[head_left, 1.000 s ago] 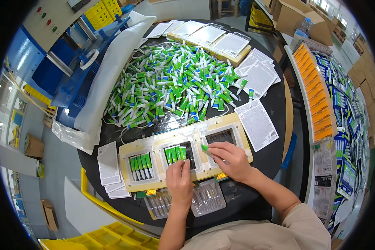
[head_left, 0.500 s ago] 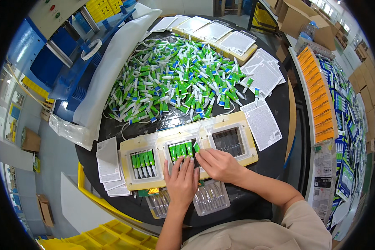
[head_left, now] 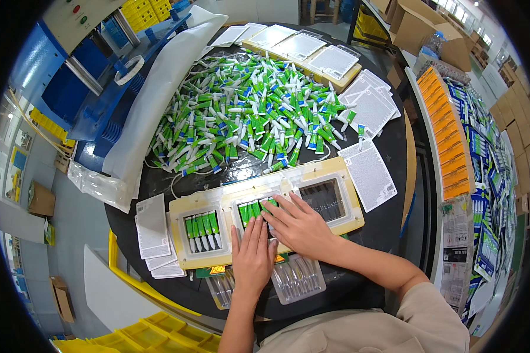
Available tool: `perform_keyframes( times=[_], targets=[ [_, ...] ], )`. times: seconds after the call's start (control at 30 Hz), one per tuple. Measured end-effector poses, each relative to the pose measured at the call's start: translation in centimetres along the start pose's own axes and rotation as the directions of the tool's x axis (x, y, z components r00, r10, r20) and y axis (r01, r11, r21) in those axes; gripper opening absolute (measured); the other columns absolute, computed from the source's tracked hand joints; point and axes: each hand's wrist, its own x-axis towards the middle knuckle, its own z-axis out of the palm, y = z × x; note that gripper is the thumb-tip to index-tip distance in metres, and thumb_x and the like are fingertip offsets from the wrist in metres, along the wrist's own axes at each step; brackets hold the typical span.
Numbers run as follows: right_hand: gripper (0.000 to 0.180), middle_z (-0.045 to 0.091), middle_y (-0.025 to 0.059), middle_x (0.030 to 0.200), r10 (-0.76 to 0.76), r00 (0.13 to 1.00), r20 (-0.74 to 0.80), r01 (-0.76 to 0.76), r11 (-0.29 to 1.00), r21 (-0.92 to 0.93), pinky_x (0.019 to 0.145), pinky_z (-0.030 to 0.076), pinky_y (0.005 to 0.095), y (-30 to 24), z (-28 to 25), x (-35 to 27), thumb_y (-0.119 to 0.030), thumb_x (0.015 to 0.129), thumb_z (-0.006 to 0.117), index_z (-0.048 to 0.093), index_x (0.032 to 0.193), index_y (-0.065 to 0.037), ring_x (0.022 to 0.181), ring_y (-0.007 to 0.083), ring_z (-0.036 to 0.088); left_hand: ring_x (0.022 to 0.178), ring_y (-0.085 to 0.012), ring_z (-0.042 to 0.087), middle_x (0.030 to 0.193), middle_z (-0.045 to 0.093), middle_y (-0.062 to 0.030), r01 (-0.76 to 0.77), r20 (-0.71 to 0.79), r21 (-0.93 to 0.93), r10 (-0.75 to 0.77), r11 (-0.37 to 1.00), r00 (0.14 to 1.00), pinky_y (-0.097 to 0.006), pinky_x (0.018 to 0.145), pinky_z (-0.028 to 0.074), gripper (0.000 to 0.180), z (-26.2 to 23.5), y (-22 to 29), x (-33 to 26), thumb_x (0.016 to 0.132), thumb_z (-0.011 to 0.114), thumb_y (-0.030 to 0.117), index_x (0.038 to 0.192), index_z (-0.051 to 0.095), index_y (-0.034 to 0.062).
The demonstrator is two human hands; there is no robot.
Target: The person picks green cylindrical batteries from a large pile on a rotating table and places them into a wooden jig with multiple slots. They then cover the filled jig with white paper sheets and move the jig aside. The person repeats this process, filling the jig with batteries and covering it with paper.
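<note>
A cream-coloured holder with three windows lies across the near part of the round black table. In its middle window sits a row of green tubes, their lower parts covered by my fingers. My left hand rests over the near side of that row, fingers stretched out. Beside it, my right hand lies flat with spread fingertips on the row's right end. Neither hand grips anything. The left window has a row of green tubes with white caps. A clear blister tray in the right window shows no tubes.
Beyond the holder is a large heap of green and white tubes. Printed cards lie at the left and right. A second holder stands at the far edge. Clear blister trays lie near me. A blue machine stands left.
My right hand has gone from pinching a tube at the middle window's right end to lying flat over the row. The left hand has shifted slightly, still on the tubes.
</note>
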Motion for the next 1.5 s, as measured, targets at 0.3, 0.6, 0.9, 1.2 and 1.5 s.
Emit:
perform_keyframes(
  times=[0.3, 0.6, 0.9, 1.2, 1.5],
  targets=[
    [0.039, 0.062, 0.012, 0.139, 0.122, 0.991, -0.063, -0.103, 0.965, 0.243, 0.114, 0.04, 0.0514, 1.8, -1.2, 0.6, -0.02, 0.091, 0.07, 0.066, 0.125, -0.002, 0.132, 0.0316, 0.056, 0.139, -0.0282, 0.052, 0.144, 0.06, -0.0136, -0.007, 0.077, -0.011, 0.008, 1.0, 0.997, -0.061, 0.122, 0.025, 0.049, -1.4, -0.1, 0.5, 0.094, 0.071, 0.026, 0.135, 0.062, 0.001],
    [0.006, 0.073, 0.0174, 0.085, 0.087, 0.92, 0.382, -0.191, 0.951, 0.243, 0.072, 0.057, 0.047, 12.7, 3.1, 11.4, -0.007, 0.073, 0.077, 0.076, 0.079, -0.004, 0.085, 0.0377, 0.072, 0.136, -0.0274, 0.054, 0.142, 0.061, -0.0095, -0.096, 0.2, -0.045, 0.104, 0.994, 0.974, -0.058, 0.124, 0.023, 0.043, -3.4, -1.1, 3.0, 0.092, 0.072, 0.026, 0.13, 0.065, 0.0062],
    [0.018, 0.075, 0.0151, 0.091, 0.056, 0.876, 0.479, -0.071, 0.997, 0.013, 0.073, 0.059, 0.045, 14.0, 1.8, 15.2, -0.015, 0.069, 0.08, 0.077, 0.086, -0.007, 0.085, 0.0344, 0.074, 0.112, -0.0333, 0.063, 0.128, 0.066, -0.0109, -0.198, 0.041, 0.076, 0.195, 0.977, 0.98, -0.042, 0.093, 0.053, 0.034, 1.0, -9.4, 16.2, 0.086, 0.069, 0.003, 0.12, 0.066, 0.0042],
    [0.021, 0.072, 0.0142, 0.109, 0.097, 0.939, -0.331, -0.007, 0.965, 0.263, 0.073, 0.061, 0.0321, 7.1, -3.7, -3.3, -0.006, 0.087, 0.069, 0.07, 0.107, 0.0, 0.086, 0.0256, 0.073, 0.104, -0.0227, 0.061, 0.103, 0.068, -0.0039, -0.458, 0.167, 0.314, 0.426, 0.832, 0.889, -0.037, 0.086, 0.047, 0.018, 3.4, -11.9, 19.9, 0.083, 0.072, 0.014, 0.101, 0.072, 0.0102],
    [0.03, 0.069, 0.0153, 0.12, 0.144, 0.981, -0.128, -0.126, 0.982, 0.139, 0.082, 0.061, 0.0356, 7.8, -3.2, -2.7, -0.004, 0.082, 0.065, 0.069, 0.112, 0.001, 0.102, 0.0292, 0.071, 0.09, -0.0284, 0.065, 0.096, 0.07, -0.0104, -0.115, -0.177, -0.006, 0.112, 0.993, 0.978, -0.04, 0.079, 0.049, 0.021, -2.6, -4.1, 10.2, 0.087, 0.075, 0.003, 0.107, 0.07, 0.0033]
  ],
)
